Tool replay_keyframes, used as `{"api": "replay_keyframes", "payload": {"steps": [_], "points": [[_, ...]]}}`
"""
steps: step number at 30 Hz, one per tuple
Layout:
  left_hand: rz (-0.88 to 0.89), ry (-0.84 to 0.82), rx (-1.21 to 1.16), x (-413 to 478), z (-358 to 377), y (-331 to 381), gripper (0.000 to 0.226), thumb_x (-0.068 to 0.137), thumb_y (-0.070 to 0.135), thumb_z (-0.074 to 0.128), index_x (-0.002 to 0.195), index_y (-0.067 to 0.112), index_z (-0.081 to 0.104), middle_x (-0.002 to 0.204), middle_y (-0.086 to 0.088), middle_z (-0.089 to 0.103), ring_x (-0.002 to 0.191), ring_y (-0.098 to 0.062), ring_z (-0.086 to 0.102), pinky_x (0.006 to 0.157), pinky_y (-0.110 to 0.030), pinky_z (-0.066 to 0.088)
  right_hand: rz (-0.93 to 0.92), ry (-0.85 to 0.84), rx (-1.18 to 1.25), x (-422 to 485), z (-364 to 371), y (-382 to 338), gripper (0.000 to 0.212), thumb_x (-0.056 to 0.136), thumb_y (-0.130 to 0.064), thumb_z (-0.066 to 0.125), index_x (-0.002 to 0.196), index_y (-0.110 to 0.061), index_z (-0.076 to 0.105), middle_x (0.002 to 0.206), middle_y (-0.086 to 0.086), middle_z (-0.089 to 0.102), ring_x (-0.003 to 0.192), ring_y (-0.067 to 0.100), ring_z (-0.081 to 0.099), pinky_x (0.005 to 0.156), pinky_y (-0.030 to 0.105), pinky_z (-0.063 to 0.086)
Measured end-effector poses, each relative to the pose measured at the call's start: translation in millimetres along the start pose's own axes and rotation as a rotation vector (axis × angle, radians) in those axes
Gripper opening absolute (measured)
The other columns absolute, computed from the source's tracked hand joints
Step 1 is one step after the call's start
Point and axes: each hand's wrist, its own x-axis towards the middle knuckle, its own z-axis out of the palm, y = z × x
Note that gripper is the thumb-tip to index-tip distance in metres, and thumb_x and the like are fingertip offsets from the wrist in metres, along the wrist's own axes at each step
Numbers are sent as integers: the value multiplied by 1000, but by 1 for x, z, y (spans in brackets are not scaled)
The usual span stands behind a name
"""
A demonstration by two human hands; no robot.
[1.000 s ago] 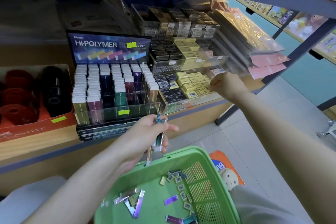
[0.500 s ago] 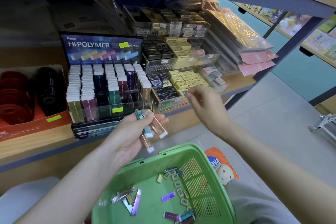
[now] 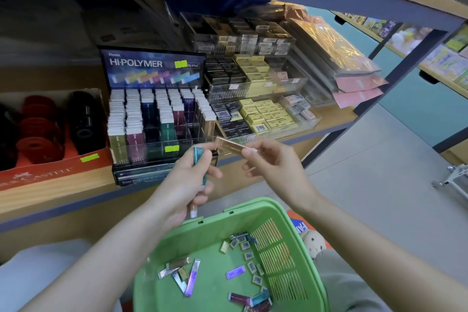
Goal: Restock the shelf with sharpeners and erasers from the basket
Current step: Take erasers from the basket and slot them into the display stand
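Store shelf (image 3: 50, 192), wood with a blue-grey edge, is being occupied from left to right by a red cardboard box (image 3: 50, 172) of red and black sharpeners (image 3: 33, 134), a dark HI-POLYMER display stand (image 3: 154, 68) with slim erasers standing in rows, and stacked clear trays (image 3: 298, 83) of black, yellow and pale block erasers. Flat gold and pink packets (image 3: 334, 50) are being stored just beside the trays at the far right. Grey tiled floor (image 3: 379, 159) is being seen beyond.

Both hands are being held in front of the stand, above the basket.

Left hand (image 3: 187, 180): fingers are being curled round a teal slim eraser (image 3: 198, 157), upright, before the stand's lower right corner. A second stick with a white tip (image 3: 193, 211) is being gripped in the same hand and is showing below the palm.

Right hand (image 3: 273, 167): a copper slim eraser (image 3: 231, 145) is being pinched by one end between thumb and fingers, roughly level, its free end pointing left toward the teal one. Whether the two are touching cannot be told.

Green plastic basket (image 3: 255, 204) is being viewed low, under the forearms. Loose stock is being carried on its bottom: slim sticks (image 3: 192, 277) in purple, silver, maroon and teal, and small barcoded blocks (image 3: 249, 256) near the slotted right wall.
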Motion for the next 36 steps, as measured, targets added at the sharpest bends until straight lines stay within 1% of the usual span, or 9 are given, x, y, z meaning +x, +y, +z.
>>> {"api": "replay_keyframes", "payload": {"steps": [3,7,10,14,18,21,27,30,36], "points": [[-26,-33,72,-2,-9,1,19,101,26,42,96,8,45,56,3,47,35,-5,25,31,-15,16,-75,73,-34,7,-6,-10,3,89,-15,64,88,-14,67,69,1,67,67,16,66,73,41,58],[-57,-59,46,-11,-19,7,6,99,11,42,96,6,39,61,-4,43,30,-5,27,30,-15,15,-172,128,-128,22,-5,-27,9,87,-16,67,82,-21,63,74,4,67,74,23,65,73,38,56],[-11,-55,85,-17,-25,9,11,100,14,43,92,8,38,58,-3,47,27,-6,30,30,-13,15,-240,141,-264,39,2,-35,9,86,-14,67,81,-21,64,74,-1,66,75,18,64,73,33,54],[53,-54,128,-20,-33,13,19,99,24,48,88,9,47,69,-5,56,30,-8,38,29,-12,14,-335,77,-468,56,13,-39,4,85,-12,69,88,-10,70,74,-8,61,67,7,57,67,18,46],[63,-40,126,-16,-40,13,17,98,22,50,90,9,56,70,-2,60,35,-10,37,30,-11,16,-461,26,-672,69,14,-46,10,86,-12,67,94,-8,71,81,-4,59,75,14,58,72,23,45],[52,-36,60,-15,-43,15,12,96,10,44,95,5,54,70,-6,59,32,-9,35,29,-13,16,-473,-77,-742,74,13,-55,13,89,-11,63,98,-5,70,87,-2,57,80,13,51,72,19,36],[68,11,48,-17,-44,20,7,97,7,43,101,3,47,68,-8,61,26,-8,31,31,-16,19,-433,-217,-812,79,17,-55,10,90,-10,61,97,-7,67,95,3,62,87,19,56,80,34,44],[111,3,35,-17,-44,21,8,97,12,49,98,4,50,71,-7,65,26,-6,31,30,-15,18,-478,-162,-816,75,25,-44,10,85,-11,68,95,-10,64,88,-4,55,80,19,58,74,42,48],[198,36,139,-18,-44,20,15,95,19,55,92,5,60,47,6,55,27,-5,27,30,-14,19,-546,-87,-825,72,31,-29,15,82,-7,69,92,-12,60,92,2,55,76,26,60,59,47,52]]}}
